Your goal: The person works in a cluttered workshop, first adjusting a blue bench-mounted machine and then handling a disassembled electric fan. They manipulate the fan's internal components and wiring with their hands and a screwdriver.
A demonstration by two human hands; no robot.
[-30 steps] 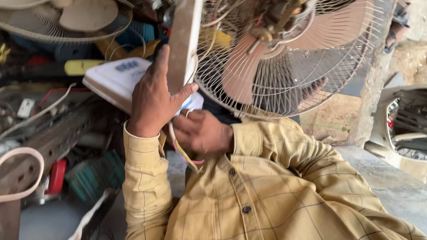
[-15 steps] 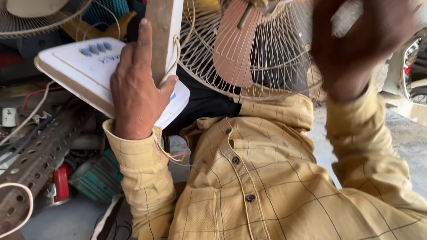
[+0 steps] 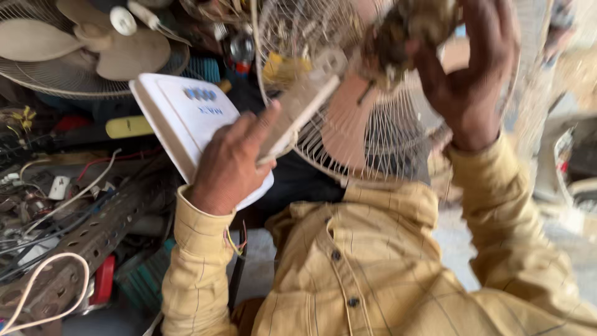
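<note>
A pedestal fan fills the upper middle: a wire cage (image 3: 348, 143) with pale pink blades inside and a dusty motor housing (image 3: 404, 37) at the top. My left hand (image 3: 230, 165) grips the fan's beige stem (image 3: 298, 115), which tilts up to the right, with the white rectangular base (image 3: 186, 118) behind it. My right hand (image 3: 469, 81) is raised and wraps around the motor housing. Both arms wear yellow checked sleeves. Thin coloured wires (image 3: 235, 242) hang by my left cuff.
Another fan with cream blades (image 3: 93, 53) lies at top left. A perforated metal angle bar (image 3: 93, 242), white cables, a yellow tool handle (image 3: 127, 127), a red part (image 3: 102, 280) and assorted clutter fill the left side. A grey object sits at the right edge.
The fan has tilted: its stem now leans to the right instead of standing upright. My right hand has risen from under the fan to the motor housing at the top.
</note>
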